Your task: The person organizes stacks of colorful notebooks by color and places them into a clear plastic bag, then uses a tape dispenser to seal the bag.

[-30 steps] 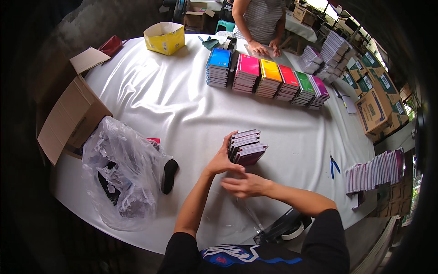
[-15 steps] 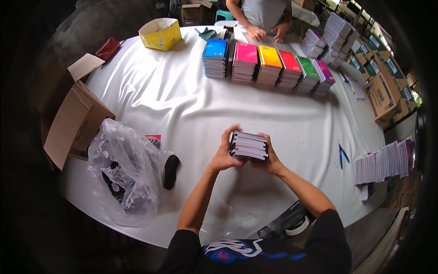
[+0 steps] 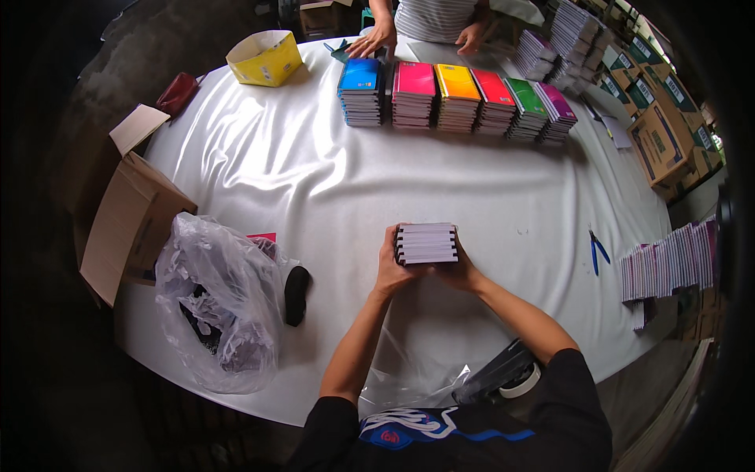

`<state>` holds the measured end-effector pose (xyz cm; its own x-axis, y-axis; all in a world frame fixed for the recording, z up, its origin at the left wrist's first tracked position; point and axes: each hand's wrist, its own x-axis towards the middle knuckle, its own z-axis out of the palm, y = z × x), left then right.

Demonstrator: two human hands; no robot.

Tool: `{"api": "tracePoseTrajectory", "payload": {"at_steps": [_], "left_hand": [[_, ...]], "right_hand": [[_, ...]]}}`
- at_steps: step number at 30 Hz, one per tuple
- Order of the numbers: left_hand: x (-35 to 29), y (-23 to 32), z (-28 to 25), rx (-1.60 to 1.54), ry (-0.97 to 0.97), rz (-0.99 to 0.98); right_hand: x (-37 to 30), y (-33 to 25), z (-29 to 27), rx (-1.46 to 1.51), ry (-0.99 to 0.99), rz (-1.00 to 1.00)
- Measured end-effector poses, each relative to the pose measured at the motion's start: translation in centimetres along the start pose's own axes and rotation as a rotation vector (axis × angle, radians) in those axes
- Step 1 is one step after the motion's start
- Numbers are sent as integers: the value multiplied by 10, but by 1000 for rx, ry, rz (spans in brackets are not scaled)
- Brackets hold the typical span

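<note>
A small stack of spiral notebooks (image 3: 426, 244) is held up over the white-covered table, its page edges turned upward toward me. My left hand (image 3: 392, 267) grips the stack's left side, and my right hand (image 3: 462, 269) closes on its right side. Dark binding shows along the stack's left edge. Across the table stands a row of notebook piles: blue (image 3: 361, 90), pink (image 3: 414, 94), yellow (image 3: 458, 96), red (image 3: 493, 101), green (image 3: 526, 108) and purple (image 3: 556, 114).
Another person's hand (image 3: 373, 39) is by the blue pile. Left are a yellow box (image 3: 265, 59), an open carton (image 3: 130, 216), a plastic bag of scraps (image 3: 224, 307) and a black object (image 3: 296, 296). Right are blue-handled pliers (image 3: 595, 253) and stacked notebooks (image 3: 668, 263); a tape dispenser (image 3: 499, 374) lies near me.
The stack between my hands has become straighter and more even, and my left fingers have come down from its top. The other person's hand has moved left toward the blue pile.
</note>
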<state>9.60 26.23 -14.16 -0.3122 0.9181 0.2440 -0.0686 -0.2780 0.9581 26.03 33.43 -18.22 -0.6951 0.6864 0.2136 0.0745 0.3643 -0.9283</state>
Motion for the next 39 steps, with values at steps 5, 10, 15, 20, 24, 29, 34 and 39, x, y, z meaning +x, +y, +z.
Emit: {"api": "tracePoseTrajectory", "payload": {"at_steps": [5, 10, 15, 20, 24, 29, 34, 39], "left_hand": [[-1, 11, -5, 99, -25, -61], [1, -3, -14, 491, -103, 39], [2, -3, -10, 445, -73, -64], [6, 18, -12, 138, -118, -187], [9, 56, -19, 25, -217, -147], [17, 105, -3, -262, -259, 381], [0, 133, -3, -349, -276, 416], [-14, 144, -12, -345, -251, 465]], "right_hand": [[4, -58, 1, -92, 67, -95], [6, -46, 1, 21, -62, 218], [4, -28, 3, 236, -67, 369], [5, -58, -5, -172, 29, 120], [15, -156, -16, -559, 132, -187], [4, -226, -23, -618, 114, -217], [-22, -272, -17, -545, 181, -254], [-58, -314, -10, -518, 335, -445]]}}
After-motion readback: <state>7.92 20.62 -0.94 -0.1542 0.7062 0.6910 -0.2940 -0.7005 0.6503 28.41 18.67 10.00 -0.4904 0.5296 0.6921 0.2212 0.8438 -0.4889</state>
